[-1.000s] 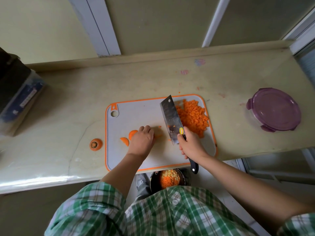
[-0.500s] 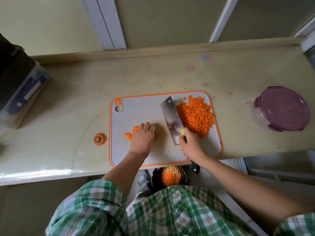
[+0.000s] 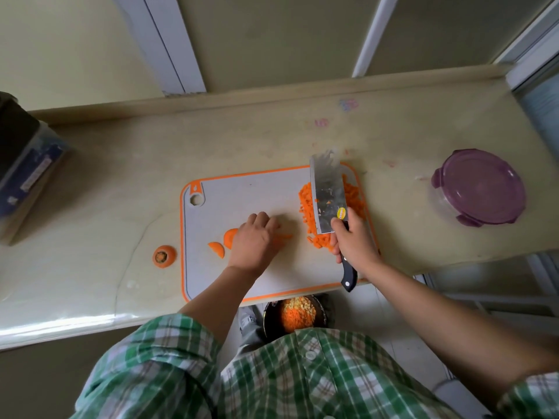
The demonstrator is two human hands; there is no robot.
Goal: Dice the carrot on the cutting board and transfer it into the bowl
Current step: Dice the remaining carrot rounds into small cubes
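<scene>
right hand (image 3: 352, 241) wrapped round the black handle of the steel cleaver (image 3: 328, 192); blade tip blurred, over the heap of small orange carrot dice (image 3: 308, 207) at 3 o'clock on the grey plastic cutting board with orange rim (image 3: 242, 192). left hand (image 3: 252, 241) knuckles up, fingers curled onto orange carrot strips (image 3: 284, 237) mid-board. Two half-round carrot slices (image 3: 217, 248) at its 9. Carrot stem end (image 3: 164, 256) on the beige counter (image 3: 272, 137), off-board at 9. Dark bowl (image 3: 298, 313) holding dice sits below the counter edge at 6. Purple-lidded round container (image 3: 481, 187) well apart at 3.
</scene>
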